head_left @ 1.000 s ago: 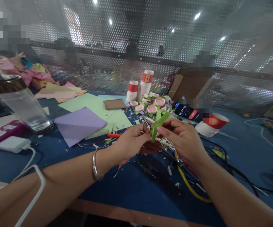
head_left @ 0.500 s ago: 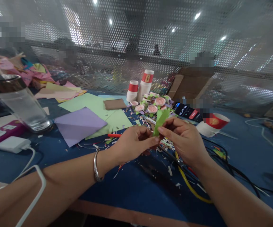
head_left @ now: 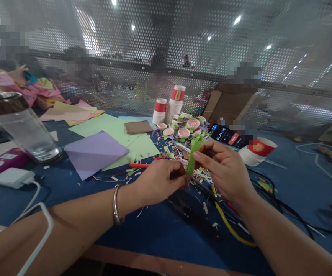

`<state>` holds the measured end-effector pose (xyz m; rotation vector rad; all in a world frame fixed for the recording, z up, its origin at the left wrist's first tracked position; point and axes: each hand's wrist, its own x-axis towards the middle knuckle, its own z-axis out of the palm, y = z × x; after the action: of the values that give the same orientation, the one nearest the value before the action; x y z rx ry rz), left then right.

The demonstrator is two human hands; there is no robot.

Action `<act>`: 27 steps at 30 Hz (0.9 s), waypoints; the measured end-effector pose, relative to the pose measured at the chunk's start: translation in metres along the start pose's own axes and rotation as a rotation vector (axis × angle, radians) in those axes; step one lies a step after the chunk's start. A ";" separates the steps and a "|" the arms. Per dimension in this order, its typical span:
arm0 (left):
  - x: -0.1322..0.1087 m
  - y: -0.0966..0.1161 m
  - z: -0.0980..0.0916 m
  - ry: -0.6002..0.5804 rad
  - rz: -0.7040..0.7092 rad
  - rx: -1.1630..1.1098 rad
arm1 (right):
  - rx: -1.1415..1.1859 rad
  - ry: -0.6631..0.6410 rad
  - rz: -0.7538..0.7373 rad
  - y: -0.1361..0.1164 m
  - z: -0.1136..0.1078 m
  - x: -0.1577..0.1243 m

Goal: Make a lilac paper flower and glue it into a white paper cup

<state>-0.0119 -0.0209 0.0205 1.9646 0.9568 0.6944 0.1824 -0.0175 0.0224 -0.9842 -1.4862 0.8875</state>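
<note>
Between my two hands is a narrow strip of green paper (head_left: 193, 155), held upright over the table. My left hand (head_left: 161, 178), with a silver bangle at the wrist, pinches its lower end. My right hand (head_left: 226, 166) grips its right side between thumb and fingers. Just behind sits a cluster of small paper-cup pieces (head_left: 183, 132) with pink printed discs and green and purple paper bits. Scraps of cut paper (head_left: 203, 176) lie under and around my hands. A red pen-like stick (head_left: 139, 165) lies left of my left hand.
Purple paper (head_left: 97, 153) and light green sheets (head_left: 99, 124) lie to the left, near a glass bottle (head_left: 33, 130). Stacked paper cups (head_left: 176, 101) stand behind. To the right are a phone (head_left: 226, 135), a tipped cup (head_left: 259, 149) and a yellow cable (head_left: 231, 228).
The green strip now looks narrower, its upper end lower and more compact. Both hands still hold it, and the view has shifted slightly.
</note>
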 end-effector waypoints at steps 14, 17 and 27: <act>-0.003 -0.003 0.003 -0.057 0.092 0.062 | 0.009 0.060 -0.029 0.000 -0.002 0.000; -0.004 -0.001 0.004 -0.087 0.086 0.065 | 0.039 0.047 -0.029 -0.002 -0.002 0.000; -0.004 0.008 0.000 0.073 0.104 -0.055 | -0.124 0.019 -0.075 -0.014 0.002 -0.003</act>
<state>-0.0106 -0.0270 0.0268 1.9629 0.8751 0.8476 0.1795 -0.0254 0.0340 -1.0173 -1.5665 0.7382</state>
